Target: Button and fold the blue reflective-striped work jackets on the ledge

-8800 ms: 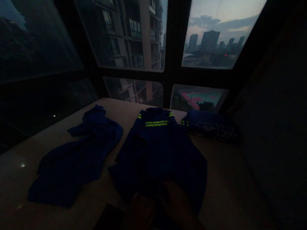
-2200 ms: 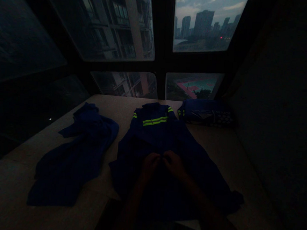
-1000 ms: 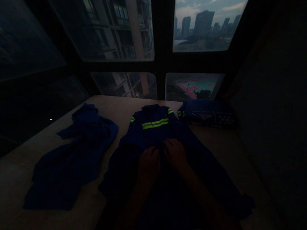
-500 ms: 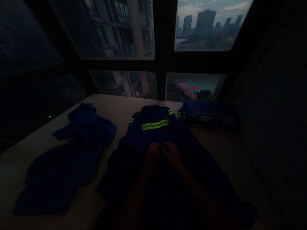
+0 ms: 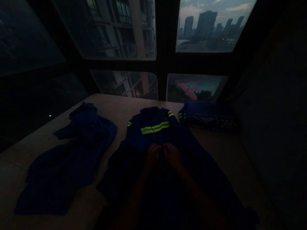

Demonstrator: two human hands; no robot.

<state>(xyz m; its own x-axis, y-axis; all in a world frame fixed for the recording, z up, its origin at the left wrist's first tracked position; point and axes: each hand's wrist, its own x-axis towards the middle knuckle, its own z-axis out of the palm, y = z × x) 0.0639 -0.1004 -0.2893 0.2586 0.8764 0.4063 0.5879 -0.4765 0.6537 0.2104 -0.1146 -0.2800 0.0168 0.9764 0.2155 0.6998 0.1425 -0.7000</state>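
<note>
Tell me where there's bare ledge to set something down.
Bare ledge shows between the loose garment and the striped jacket, broadest at the far end; left of the loose garment; and, dimly, between jacket and wall, nearer than the blue bundle. It is crowded mid-ledge, with the left hand and right hand over the jacket, and far right, under the bundle.

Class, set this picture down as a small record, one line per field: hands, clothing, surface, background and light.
Hands: left hand and right hand close together over the striped garment, fingers bent; too dark to tell their grip
Striped garment: blue, spread out, yellow-green bands across its upper part
Left side: crumpled blue garment, apart from the striped one
Far right: dark blue bundle with pale print
Surface: pale tabletop
Background: window frame, tower blocks beyond
Light: dim
</note>
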